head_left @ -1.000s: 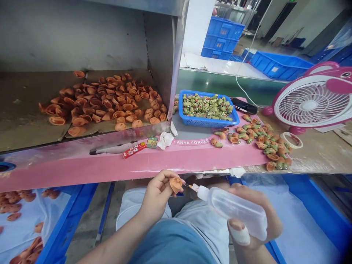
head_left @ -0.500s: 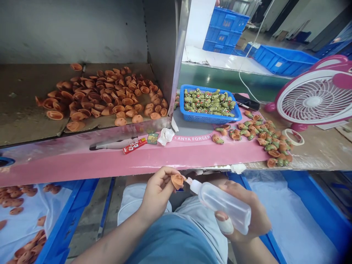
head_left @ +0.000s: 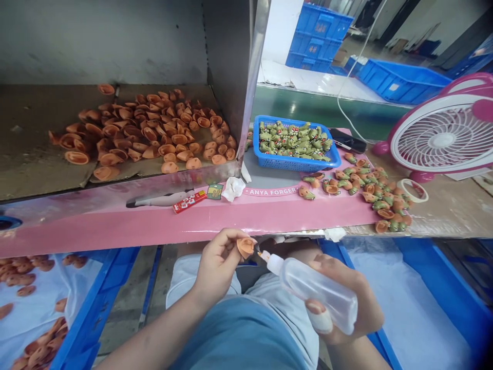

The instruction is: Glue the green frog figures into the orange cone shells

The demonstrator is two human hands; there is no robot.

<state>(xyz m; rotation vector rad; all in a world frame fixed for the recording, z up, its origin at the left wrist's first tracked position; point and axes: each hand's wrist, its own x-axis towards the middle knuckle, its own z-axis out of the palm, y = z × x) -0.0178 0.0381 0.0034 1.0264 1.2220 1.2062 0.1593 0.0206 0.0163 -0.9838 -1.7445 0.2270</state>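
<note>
While left hand [head_left: 217, 264] pinches one orange shell [head_left: 245, 246] | right hand [head_left: 348, 303]: one bottle [head_left: 314, 292]

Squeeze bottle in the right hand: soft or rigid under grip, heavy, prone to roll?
Probably soft: the squeeze bottle is translucent plastic, and the right hand wraps around it. Likely light, since no liquid level shows and one hand holds it tilted. Its body looks rounded, so it may roll if laid flat.

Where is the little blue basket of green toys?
In the head view, the blue basket sits right of centre on the pink board, left of the pink fan.
</note>
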